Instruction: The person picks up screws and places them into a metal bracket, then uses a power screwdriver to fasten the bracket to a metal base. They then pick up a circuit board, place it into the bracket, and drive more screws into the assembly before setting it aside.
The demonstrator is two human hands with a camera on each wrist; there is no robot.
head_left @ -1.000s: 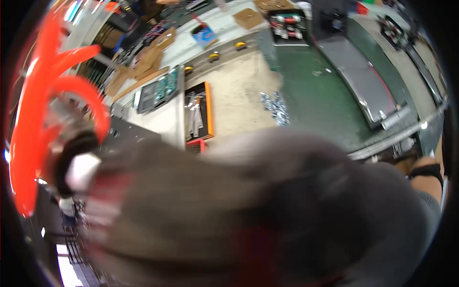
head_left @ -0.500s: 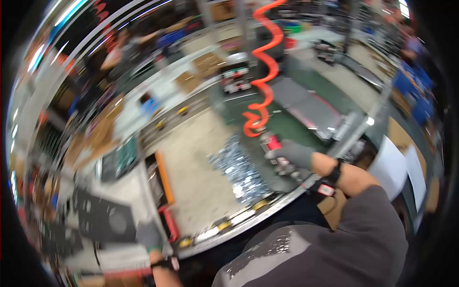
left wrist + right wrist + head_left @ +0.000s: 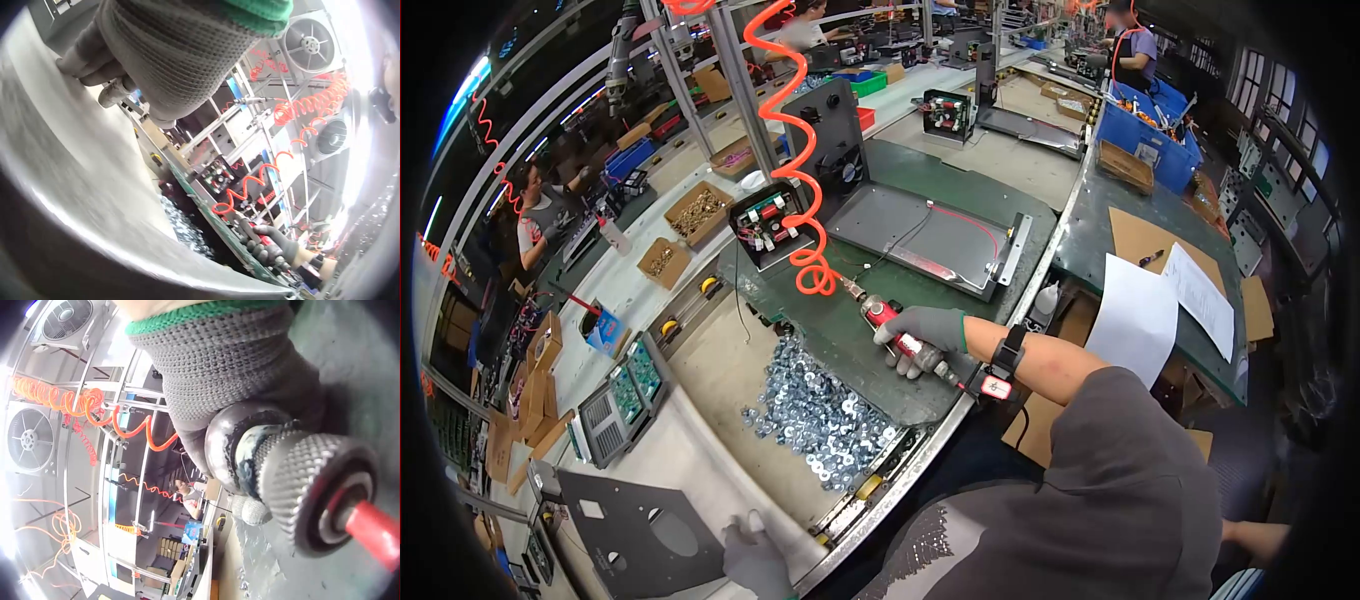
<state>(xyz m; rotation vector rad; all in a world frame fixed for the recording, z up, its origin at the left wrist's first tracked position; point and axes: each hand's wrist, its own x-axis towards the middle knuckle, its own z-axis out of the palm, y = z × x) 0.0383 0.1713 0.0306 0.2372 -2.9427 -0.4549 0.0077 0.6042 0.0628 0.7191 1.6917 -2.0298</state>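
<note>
My gloved right hand [image 3: 930, 328] grips a red-and-silver air screwdriver [image 3: 884, 313] just above the green mat at the front edge. Its bit points toward my body, and an orange coiled hose [image 3: 805, 190] runs up from its other end. In the right wrist view its knurled collar [image 3: 300, 481] and red bit [image 3: 375, 534] loom close. My gloved left hand [image 3: 757, 562] rests with relaxed fingers on a pale metal sheet [image 3: 720, 460], beside a dark cut-out plate [image 3: 640, 530]. The left wrist view shows its fingers [image 3: 87, 59] reaching onto the smooth surface.
Small shiny metal pieces [image 3: 820, 410] lie heaped between my hands. Behind the screwdriver stand a grey casing panel [image 3: 920, 235] with wires and an open electronics unit [image 3: 770, 225]. A grey tray with circuit boards [image 3: 622, 395] sits left. Papers [image 3: 1135, 320] lie right.
The head view has swung from a blurred body-filled frame to a steady one. The screwdriver is in the right hand since half a second ago; the left hand stays by the dark plate.
</note>
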